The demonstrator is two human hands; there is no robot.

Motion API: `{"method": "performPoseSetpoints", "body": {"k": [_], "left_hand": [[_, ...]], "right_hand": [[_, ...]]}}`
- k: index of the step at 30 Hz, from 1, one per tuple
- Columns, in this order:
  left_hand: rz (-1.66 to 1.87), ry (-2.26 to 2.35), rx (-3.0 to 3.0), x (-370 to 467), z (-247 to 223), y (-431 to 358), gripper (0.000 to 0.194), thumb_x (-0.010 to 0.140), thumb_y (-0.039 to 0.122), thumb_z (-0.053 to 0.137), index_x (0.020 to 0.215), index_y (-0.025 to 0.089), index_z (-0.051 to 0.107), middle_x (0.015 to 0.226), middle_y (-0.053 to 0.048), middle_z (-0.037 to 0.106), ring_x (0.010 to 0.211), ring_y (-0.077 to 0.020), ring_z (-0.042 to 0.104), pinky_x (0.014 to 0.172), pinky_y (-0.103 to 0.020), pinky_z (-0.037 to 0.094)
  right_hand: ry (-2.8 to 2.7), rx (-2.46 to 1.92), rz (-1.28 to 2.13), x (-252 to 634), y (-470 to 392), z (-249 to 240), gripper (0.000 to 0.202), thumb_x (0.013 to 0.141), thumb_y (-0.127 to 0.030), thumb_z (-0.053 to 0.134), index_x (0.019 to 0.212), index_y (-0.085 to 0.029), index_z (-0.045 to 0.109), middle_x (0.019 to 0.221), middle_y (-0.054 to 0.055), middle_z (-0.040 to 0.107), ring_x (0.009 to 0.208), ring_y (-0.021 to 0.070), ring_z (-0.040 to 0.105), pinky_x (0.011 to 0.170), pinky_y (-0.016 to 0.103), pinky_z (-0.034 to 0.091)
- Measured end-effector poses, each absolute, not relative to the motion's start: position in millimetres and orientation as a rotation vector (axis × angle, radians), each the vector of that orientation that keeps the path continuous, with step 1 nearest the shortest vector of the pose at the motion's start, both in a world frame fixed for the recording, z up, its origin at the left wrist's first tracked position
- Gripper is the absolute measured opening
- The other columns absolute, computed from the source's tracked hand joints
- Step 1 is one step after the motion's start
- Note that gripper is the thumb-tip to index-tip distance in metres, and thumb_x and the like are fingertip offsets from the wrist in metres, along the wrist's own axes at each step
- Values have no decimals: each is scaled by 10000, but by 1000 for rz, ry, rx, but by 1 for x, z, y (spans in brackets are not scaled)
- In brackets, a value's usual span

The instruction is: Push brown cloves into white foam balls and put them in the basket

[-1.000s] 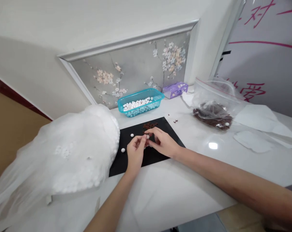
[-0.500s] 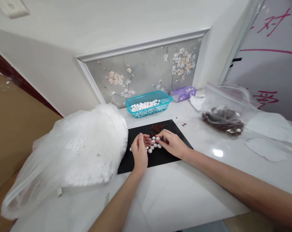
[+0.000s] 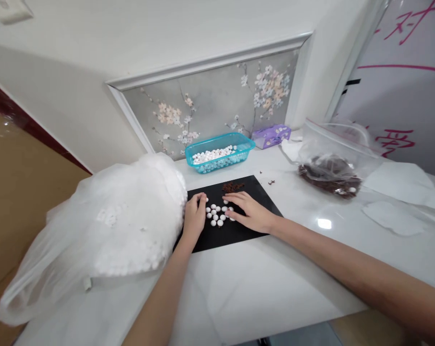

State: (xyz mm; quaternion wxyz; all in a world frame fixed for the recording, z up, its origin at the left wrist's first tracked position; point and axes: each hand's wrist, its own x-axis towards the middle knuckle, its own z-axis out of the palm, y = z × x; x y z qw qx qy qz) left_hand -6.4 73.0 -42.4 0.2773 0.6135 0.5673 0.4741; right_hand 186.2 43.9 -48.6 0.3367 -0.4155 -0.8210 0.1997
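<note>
Several small white balls lie grouped on a black mat between my hands. My left hand is at the mat's left side, its fingers drawn together, with one white ball showing at the fingertips; the palm side is hidden. From the right, my right hand reaches over the mat, fingers stretched and apart. Its thumb and fingertips are over or touching balls at the group's right edge, partly covering them. Brown, crumbly strands sit in a small pile on the mat's far part.
At left bulges a large clear bag of white balls. Behind the mat is a blue plastic basket holding more balls, beside a purple tissue pack. A zip bag of brown material and white sheets lie right.
My left hand has moved left, away from the ball group, and its fingers have closed up. My right hand's fingers have straightened over the balls. More of the balls now show.
</note>
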Motion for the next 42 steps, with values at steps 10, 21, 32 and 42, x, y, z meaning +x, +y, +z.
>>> {"method": "performPoseSetpoints", "body": {"k": [10, 21, 32, 42], "left_hand": [[1328, 1300, 1355, 17, -42, 55, 345, 842, 441, 439, 894, 161, 635, 955, -74, 665, 959, -196, 599, 912, -329, 400], [1422, 1160, 1028, 25, -42, 47, 286, 799, 397, 490, 948, 163, 558, 968, -77, 643, 934, -184, 615, 865, -338, 454], [1487, 1285, 999, 23, -43, 48, 159, 728, 298, 540, 828, 177, 565, 866, -24, 604, 817, -140, 583, 773, -282, 460], [1593, 1358, 953, 20, -44, 51, 129, 705, 254, 515, 801, 177, 553, 867, -18, 556, 808, -127, 543, 727, -266, 461]], "right_hand": [[-2148, -1064, 698, 173, 38, -50, 1022, 639, -520, 693, 1424, -130, 169, 1415, 203, 306, 1321, 310, 257, 1051, 510, 284], [-2156, -1001, 621, 157, 45, -55, 918, 659, -488, 694, 1381, -120, 263, 1376, 193, 366, 1306, 308, 288, 1050, 512, 298], [-2251, -925, 388, 150, 45, -48, 584, 772, -416, 611, 1259, -153, 424, 1170, 121, 544, 1082, 255, 467, 935, 450, 419], [-2358, -980, 366, 152, 44, -46, 476, 833, -423, 521, 1249, -199, 465, 1275, 87, 518, 1215, 292, 367, 955, 479, 369]]}}
